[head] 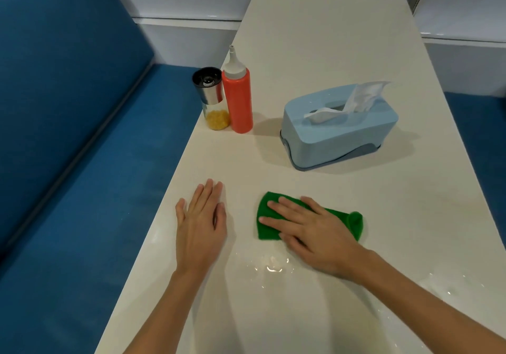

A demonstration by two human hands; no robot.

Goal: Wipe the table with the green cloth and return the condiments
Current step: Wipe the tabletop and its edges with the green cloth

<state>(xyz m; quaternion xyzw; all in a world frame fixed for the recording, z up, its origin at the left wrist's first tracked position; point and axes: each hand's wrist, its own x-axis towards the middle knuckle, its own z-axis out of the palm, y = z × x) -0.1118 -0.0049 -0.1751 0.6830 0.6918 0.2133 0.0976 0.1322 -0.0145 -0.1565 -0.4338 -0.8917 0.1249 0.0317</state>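
Under the flat, straight-fingered right hand (306,230) lies the green cloth (353,221), pressed onto the table (315,52).

Cloth (267,223) solid green. Table (315,39) plain cream-white. Squeeze bottle (238,104) orange-red, nozzle cap pale grey. Shaker (212,99) black top, silver band, clear base, yellow contents. Tissue box (336,132) light blue, darker blue base; tissue white. Bench (68,107) blue.

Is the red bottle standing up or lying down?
Standing up. The red bottle rests on its base on the table, white nozzle pointing up.
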